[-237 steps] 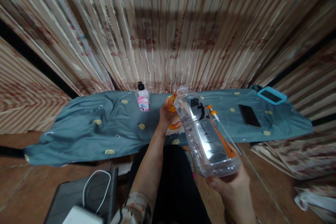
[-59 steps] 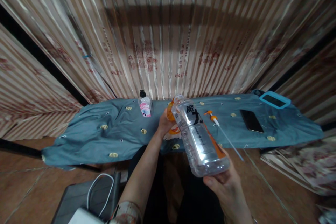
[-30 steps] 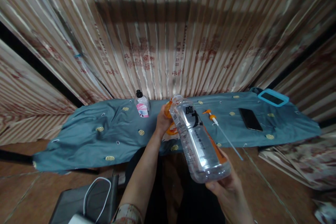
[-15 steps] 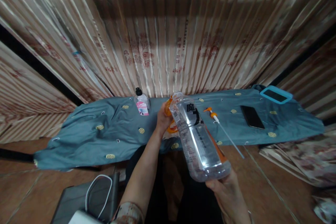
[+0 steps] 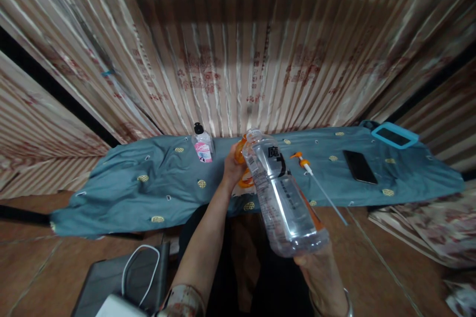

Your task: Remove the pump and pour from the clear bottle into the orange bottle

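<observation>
My right hand (image 5: 318, 267) grips the base of a large clear plastic bottle (image 5: 286, 203) with dark lettering and an orange patch. The bottle is tilted, its uncapped neck pointing away and a little left. Most of the right fingers are hidden beneath it. My left hand (image 5: 233, 166) is closed around an orange bottle (image 5: 241, 154) beside that neck; the large bottle covers much of it. Whether anything flows between the two cannot be made out. To the right, an orange and white pump head (image 5: 304, 163) with a long tube lies on the cloth.
A clear bottle with a pink label and black cap (image 5: 203, 146) stands at left on the blue-grey cloth (image 5: 122, 183). A black phone (image 5: 360, 167) and a blue-framed device (image 5: 394, 135) lie at right. A pleated curtain (image 5: 238, 49) hangs behind. A grey case (image 5: 111, 277) with a white cable stands lower left.
Both hands keep their grips and the large bottle stays tilted almost as before. The whole view has shifted slightly.
</observation>
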A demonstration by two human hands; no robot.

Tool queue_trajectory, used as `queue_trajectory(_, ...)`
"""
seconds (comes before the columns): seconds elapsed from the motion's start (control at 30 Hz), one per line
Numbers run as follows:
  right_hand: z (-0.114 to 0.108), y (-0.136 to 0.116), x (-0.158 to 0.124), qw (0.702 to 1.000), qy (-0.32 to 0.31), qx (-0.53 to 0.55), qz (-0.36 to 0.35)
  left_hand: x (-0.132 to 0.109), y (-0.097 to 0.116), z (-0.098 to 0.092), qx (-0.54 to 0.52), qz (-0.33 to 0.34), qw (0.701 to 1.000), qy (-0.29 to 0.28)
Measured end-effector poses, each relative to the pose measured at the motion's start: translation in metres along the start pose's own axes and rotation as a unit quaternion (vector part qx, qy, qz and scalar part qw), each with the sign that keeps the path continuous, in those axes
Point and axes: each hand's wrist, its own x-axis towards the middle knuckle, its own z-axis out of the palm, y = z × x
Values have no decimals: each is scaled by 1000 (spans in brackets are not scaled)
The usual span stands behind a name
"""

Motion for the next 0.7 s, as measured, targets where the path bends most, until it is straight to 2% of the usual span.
queue_trajectory(0.17, 3, -3, 3, 999, 7, 27, 24, -2, 6, 1, -6, -19, 1000, 11)
queue_trajectory(0.3, 7, -10, 4, 997, -14, 39, 61, -3, 8, 2, -22, -23, 999, 14)
queue_trajectory(0.33, 8, -12, 5, 999, -4, 41, 35, -3, 8, 2, -23, -25, 999, 15)
queue_trajectory(0.4, 11, -16, 4, 999, 3, 29, 26, -3, 8, 2, -26, -26, 999, 17)
queue_trajectory(0.57, 12, -17, 1, 1000, -20, 14, 5, -2, 5, 1, -37, -13, 999, 15)
queue_trajectory(0.7, 9, -16, -1, 997, -35, 59, 35, -1, 3, 0, -42, -16, 999, 16)
